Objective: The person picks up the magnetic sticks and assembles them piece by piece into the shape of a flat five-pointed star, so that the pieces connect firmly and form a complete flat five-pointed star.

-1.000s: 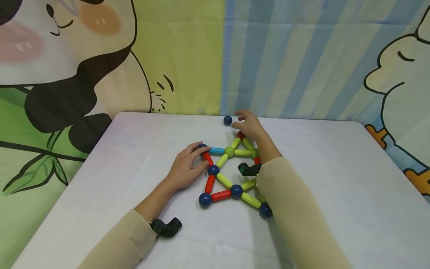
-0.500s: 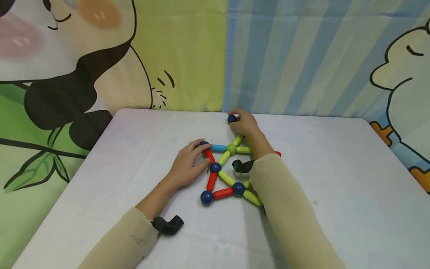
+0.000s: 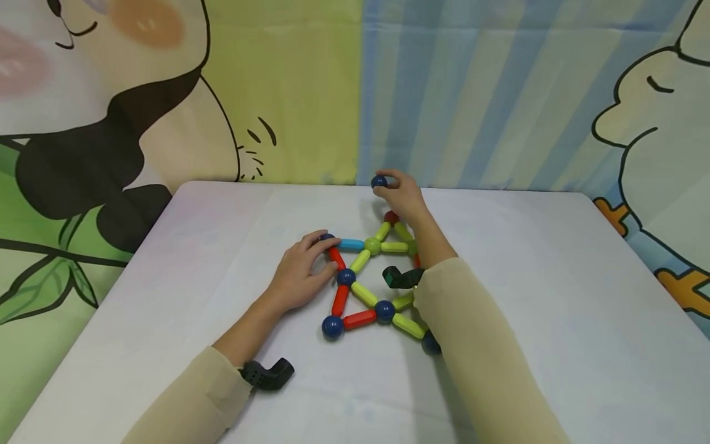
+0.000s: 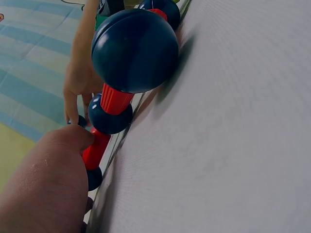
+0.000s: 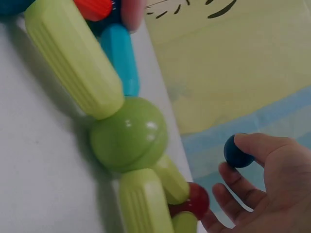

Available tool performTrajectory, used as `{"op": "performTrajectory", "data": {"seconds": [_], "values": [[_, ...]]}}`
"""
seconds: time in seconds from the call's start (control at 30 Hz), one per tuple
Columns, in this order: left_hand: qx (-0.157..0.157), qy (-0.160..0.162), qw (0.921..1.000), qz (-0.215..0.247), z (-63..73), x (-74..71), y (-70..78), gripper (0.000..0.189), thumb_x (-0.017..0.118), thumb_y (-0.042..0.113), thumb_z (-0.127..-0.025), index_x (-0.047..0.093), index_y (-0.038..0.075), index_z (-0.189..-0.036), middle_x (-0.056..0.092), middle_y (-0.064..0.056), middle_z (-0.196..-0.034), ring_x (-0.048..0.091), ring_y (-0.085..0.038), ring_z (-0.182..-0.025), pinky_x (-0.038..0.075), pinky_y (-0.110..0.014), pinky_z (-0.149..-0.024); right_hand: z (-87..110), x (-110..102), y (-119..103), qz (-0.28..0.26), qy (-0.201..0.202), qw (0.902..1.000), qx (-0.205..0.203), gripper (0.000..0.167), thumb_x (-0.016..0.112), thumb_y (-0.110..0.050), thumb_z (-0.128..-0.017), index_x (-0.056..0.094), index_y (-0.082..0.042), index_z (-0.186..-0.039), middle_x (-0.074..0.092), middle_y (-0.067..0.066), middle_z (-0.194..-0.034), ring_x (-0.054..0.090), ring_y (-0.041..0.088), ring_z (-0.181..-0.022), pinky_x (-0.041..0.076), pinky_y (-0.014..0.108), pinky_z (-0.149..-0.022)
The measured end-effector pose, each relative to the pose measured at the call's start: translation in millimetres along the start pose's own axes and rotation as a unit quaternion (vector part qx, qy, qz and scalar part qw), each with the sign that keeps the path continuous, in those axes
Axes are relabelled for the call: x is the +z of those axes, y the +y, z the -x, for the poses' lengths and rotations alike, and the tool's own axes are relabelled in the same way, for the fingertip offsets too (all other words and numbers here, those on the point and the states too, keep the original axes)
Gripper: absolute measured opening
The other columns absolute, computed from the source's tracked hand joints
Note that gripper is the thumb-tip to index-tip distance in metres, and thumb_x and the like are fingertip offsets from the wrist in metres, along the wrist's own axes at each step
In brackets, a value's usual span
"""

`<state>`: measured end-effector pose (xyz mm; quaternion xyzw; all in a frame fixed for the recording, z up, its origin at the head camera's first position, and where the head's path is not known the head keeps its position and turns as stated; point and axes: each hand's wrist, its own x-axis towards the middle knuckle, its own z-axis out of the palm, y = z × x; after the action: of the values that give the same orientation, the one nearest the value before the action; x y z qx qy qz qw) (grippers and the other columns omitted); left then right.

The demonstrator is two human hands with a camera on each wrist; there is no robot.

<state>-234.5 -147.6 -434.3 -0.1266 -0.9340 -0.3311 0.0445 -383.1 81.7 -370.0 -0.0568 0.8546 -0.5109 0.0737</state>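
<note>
My right hand (image 3: 403, 196) pinches a dark blue ball (image 5: 237, 153) between thumb and fingers at the table's far edge. In the head view the ball appears raised above the table. A magnetic stick-and-ball frame (image 3: 372, 246) lies mid-table, made of yellow-green, red and light blue sticks joined by balls. My left hand (image 3: 302, 274) holds its far left corner. There its fingers reach over a blue corner ball (image 3: 327, 237), and the thumb lies against a red stick (image 4: 97, 148). My right forearm hides part of the frame's right side.
The white table (image 3: 194, 246) ends at a printed cloth backdrop (image 3: 299, 92). A red ball (image 3: 391, 217) tops the frame's far point, just below the right hand. Black wrist devices (image 3: 269, 375) sit at both cuffs.
My right hand has reached to the loose blue ball, taken hold of it and raised it slightly. The left hand keeps its place on the frame's corner.
</note>
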Motion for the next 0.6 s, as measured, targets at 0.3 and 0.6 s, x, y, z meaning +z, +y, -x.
{"op": "performTrajectory", "data": {"seconds": [0.3,0.6], "values": [[0.011,0.002,0.9999,0.003,1.7,-0.3,-2.9,0.049,0.063,0.032,-0.099,0.058,0.024,-0.147,0.04,-0.01,-0.163,0.04,-0.038,-0.149,0.027,-0.066,-0.121,24.5,-25.1,-7.9,-0.071,0.001,0.9975,0.002,0.046,0.063,-0.034,-0.103,0.055,-0.022,-0.147,0.065,0.017,-0.134,0.057,0.038,-0.129,0.045,0.054,-0.112],[0.014,0.005,0.9998,0.011,2.1,1.2,-3.8,0.048,0.063,0.032,-0.099,0.058,0.025,-0.147,0.04,-0.009,-0.163,0.039,-0.037,-0.149,0.026,-0.065,-0.121,59.4,-73.4,-3.5,-0.048,0.003,0.9988,-0.009,0.049,0.059,-0.035,-0.105,0.05,-0.02,-0.151,0.063,0.02,-0.135,0.06,0.033,-0.122,0.044,0.055,-0.114]]}}
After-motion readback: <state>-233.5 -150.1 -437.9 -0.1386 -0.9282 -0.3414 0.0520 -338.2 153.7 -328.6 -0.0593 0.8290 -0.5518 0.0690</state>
